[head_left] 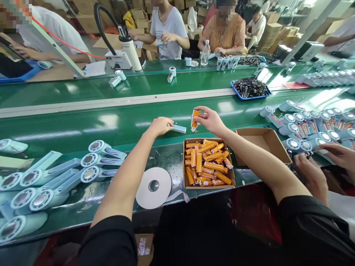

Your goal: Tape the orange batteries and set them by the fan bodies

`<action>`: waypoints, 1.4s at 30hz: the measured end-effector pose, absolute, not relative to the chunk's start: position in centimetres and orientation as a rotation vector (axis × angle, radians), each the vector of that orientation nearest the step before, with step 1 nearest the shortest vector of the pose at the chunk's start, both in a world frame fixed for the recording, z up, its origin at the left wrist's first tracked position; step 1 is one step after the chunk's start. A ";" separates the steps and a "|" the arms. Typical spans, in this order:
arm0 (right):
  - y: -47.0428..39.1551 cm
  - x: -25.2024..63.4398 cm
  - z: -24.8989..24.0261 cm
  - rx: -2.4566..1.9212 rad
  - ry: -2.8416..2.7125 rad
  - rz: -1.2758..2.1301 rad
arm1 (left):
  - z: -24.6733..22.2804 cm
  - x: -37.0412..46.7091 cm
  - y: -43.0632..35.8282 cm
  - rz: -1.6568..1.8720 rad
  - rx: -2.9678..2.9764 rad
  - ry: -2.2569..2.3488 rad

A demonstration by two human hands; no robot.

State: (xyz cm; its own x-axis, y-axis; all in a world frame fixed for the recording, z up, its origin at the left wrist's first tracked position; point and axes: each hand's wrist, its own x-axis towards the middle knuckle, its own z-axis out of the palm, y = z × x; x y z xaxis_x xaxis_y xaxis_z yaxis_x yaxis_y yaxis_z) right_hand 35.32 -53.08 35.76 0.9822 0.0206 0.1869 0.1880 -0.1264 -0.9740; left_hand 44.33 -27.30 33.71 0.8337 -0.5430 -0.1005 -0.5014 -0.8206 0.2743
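1. Nearest, a roll of white tape is lying flat on the desk, its loose end trailing towards the open cardboard box just beside it.
2. That box is holding a jumble of loose orange packs, some lying across others, several showing white patches. A second open box is standing to its right, partly hidden by the right forearm.
3. To the left, light-blue round-headed units are lying in a cluster, their long handles pointing away.
4. Beyond the filled box, the left hand is grasping one end of a light-blue piece, which is lying low over the green surface.
5. The right hand is pinching a single orange pack upright between thumb and fingers; a white scrap is showing just below it.
6. The step in hand seems to be handling these two parts as a pair: they are sitting near each other, apart. From here, a move would probably be calling for a steady left grip and careful turning of the pack.
7. At the right, another person's hands are working near more blue units.
8. Farther off, a blue tray is holding a heap of dark parts, and people are working across the line.
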 end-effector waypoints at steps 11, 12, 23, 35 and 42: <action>-50.2 34.9 36.9 -1.403 -0.073 -0.124 | 33.9 41.6 -28.3 -0.088 2.654 -0.711; -50.2 33.5 37.5 -1.341 -0.062 -0.122 | 34.4 40.2 -28.3 -0.005 2.592 -0.730; -46.2 16.2 37.6 -0.972 0.117 -0.026 | 35.9 19.7 -28.2 -0.299 1.583 -0.721; -45.7 12.4 35.2 -0.967 0.211 -0.087 | 33.8 11.0 -27.5 -0.273 1.382 -0.725; -45.9 11.4 35.0 -1.023 0.212 -0.033 | 34.0 9.3 -27.9 -0.064 1.647 -0.769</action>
